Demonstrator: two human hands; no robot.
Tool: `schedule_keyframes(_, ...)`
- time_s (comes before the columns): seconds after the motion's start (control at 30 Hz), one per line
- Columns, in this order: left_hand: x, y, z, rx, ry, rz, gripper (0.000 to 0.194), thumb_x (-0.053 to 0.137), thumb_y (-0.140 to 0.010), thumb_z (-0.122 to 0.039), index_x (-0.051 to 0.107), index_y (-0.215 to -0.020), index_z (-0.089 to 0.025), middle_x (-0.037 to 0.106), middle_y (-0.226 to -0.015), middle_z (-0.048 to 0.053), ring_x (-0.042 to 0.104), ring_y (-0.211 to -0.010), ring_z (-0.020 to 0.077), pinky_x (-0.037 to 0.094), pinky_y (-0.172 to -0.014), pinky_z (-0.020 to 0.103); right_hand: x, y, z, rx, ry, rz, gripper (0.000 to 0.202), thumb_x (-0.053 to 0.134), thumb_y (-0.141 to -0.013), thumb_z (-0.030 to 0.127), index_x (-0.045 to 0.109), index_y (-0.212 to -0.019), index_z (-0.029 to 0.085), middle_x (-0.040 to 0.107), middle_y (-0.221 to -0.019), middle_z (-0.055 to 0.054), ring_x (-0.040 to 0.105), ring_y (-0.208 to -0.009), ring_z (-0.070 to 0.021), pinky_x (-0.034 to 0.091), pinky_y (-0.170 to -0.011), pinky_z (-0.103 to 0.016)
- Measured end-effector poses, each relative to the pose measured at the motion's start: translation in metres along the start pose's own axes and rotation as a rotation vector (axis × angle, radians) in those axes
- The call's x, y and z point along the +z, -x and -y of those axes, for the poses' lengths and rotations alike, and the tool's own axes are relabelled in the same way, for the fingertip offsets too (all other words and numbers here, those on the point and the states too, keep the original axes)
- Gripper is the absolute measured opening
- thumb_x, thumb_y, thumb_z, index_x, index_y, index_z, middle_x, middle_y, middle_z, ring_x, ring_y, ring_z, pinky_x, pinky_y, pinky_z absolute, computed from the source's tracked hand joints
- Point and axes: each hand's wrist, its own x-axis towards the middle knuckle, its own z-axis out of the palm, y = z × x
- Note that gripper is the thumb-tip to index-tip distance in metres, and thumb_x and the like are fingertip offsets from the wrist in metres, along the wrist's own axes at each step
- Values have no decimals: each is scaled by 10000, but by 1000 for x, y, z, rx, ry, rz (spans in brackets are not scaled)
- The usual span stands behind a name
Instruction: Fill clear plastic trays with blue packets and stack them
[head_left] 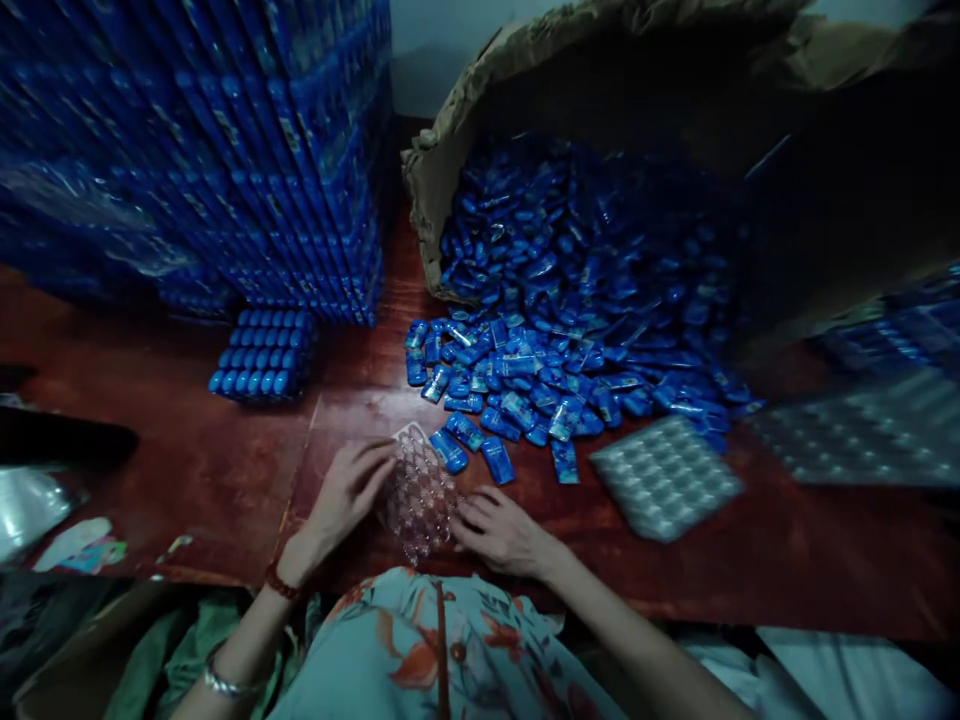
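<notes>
A clear plastic tray (420, 495) with rows of rounded pockets lies tilted on the table in front of me. My left hand (350, 492) grips its left edge, fingers closed along the side. At the lower right edge, my right hand (495, 530) has its fingers curled against the plastic. No blue piece shows in the tray's pockets. Just beyond it lie loose small blue packs (496, 460), some close to the tray's upper right corner.
A torn cardboard box (435, 205) on its side spills a heap of blue packs (540, 370). Stacked pocket trays (667, 478) sit at right. Tall stacks of filled blue trays (300, 170) stand at left, with a small filled stack (262, 355) before them.
</notes>
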Motion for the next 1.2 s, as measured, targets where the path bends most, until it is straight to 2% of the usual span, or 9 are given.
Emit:
schedule_keyframes(0.17, 38, -22, -27, 223, -319, 303, 250, 413, -923, -238, 598, -1090, -206, 611, -1068, 85, 517, -992, 216, 434, -846, 378, -20, -33, -42, 557, -75, -178, 279, 346, -917, 149, 550, -1107, 171, 622, -966, -87, 553, -902, -179, 428, -785, -312)
schedule_keyframes(0.37, 55, -62, -18, 105, -566, 434, 470, 567, -831, -402, 501, -1202, -120, 538, -1112, 155, 492, -991, 286, 426, -823, 419, -39, -95, -71, 634, -54, 401, 418, 473, -881, 230, 394, -1292, 227, 539, -1153, -106, 603, -885, -202, 449, -701, -288)
schedule_keyframes(0.47, 51, -67, -3, 107, -540, 457, 487, 558, -834, -421, 472, -1240, -167, 519, -1124, 130, 493, -999, 274, 422, -821, 394, -41, -84, -71, 679, -23, 462, 309, 456, -888, 233, 454, -1197, 220, 531, -1137, -106, 606, -877, -200, 439, -674, -275)
schedule_keyframes(0.57, 48, -66, 1, 160, -536, 397, 563, 555, -843, -395, 370, -1332, -187, 475, -1211, 140, 458, -1066, 281, 403, -855, 400, -38, -58, -70, 789, -70, 307, 231, 476, -878, 243, 493, -1103, 190, 563, -1091, -107, 607, -862, -208, 441, -677, -288)
schedule_keyframes(0.67, 54, -69, -7, 335, -526, 435, 524, 573, -839, -349, 396, -1309, -199, 441, -1278, 137, 428, -1123, 283, 385, -890, 404, -32, -36, -66, 961, -262, -89, 218, 530, -853, 328, 509, -1019, 188, 611, -939, -66, 606, -802, -196, 461, -669, -297)
schedule_keyframes(0.83, 74, -89, -21, 629, -552, 657, 234, 465, -865, -111, 550, -1083, -124, 573, -1024, 106, 537, -947, 222, 430, -828, 343, -23, -26, -43, 1237, -684, -688, 334, 570, -804, 428, 506, -1042, 202, 614, -826, -11, 595, -597, -131, 479, -505, -249)
schedule_keyframes(0.93, 63, -106, -18, 595, -539, 651, 248, 441, -873, -109, 530, -1104, -113, 577, -1012, 111, 572, -880, 208, 459, -765, 318, -19, -22, -20, 1295, -838, -784, 365, 587, -794, 407, 514, -1085, 199, 632, -764, 5, 610, -561, -126, 522, -531, -264)
schedule_keyframes(1.03, 29, -111, -9, 407, -399, 504, 325, 418, -916, -198, 454, -1233, -139, 565, -1087, 114, 586, -899, 188, 475, -771, 297, -11, -19, 3, 1299, -978, -776, 355, 617, -779, 381, 522, -1067, 195, 649, -725, 9, 635, -566, -135, 566, -613, -308)
schedule_keyframes(1.2, -25, -73, 7, 124, -74, 290, 416, 477, -901, -354, 444, -1281, -187, 597, -1118, 87, 580, -988, 187, 479, -844, 307, 6, -33, 29, 1139, -963, -626, 238, 592, -814, 346, 534, -1001, 212, 659, -802, -16, 663, -665, -159, 578, -630, -314)
